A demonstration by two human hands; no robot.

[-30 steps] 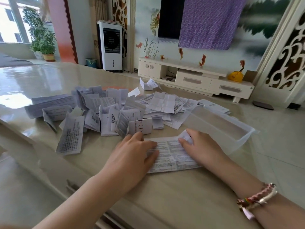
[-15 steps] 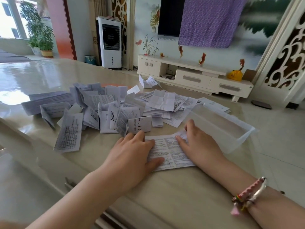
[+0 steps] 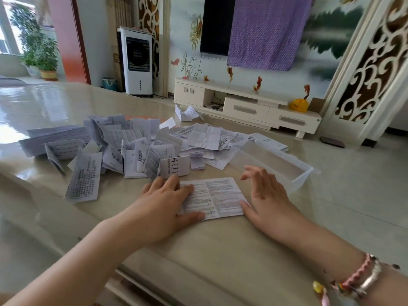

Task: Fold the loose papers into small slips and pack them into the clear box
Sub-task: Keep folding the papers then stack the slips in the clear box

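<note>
Tabletop point(image 3: 220, 250): clear box point(image 3: 272, 161) holds nothing (paper pile point(image 3: 132, 149) alongside); left hand point(image 3: 163, 204) flattens sheet point(image 3: 217, 197), right hand point(image 3: 268, 195) relaxed.

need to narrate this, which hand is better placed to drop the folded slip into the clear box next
Probably right. The right hand lies open between the folded paper and the clear box, thumb at the paper's edge. The left hand presses its far side.

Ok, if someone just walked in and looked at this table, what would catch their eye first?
Probably the heap of printed papers spread over the far left of the table. Next, the two hands near the front edge, the left hand pressing a printed sheet, with the clear box just right.
</note>
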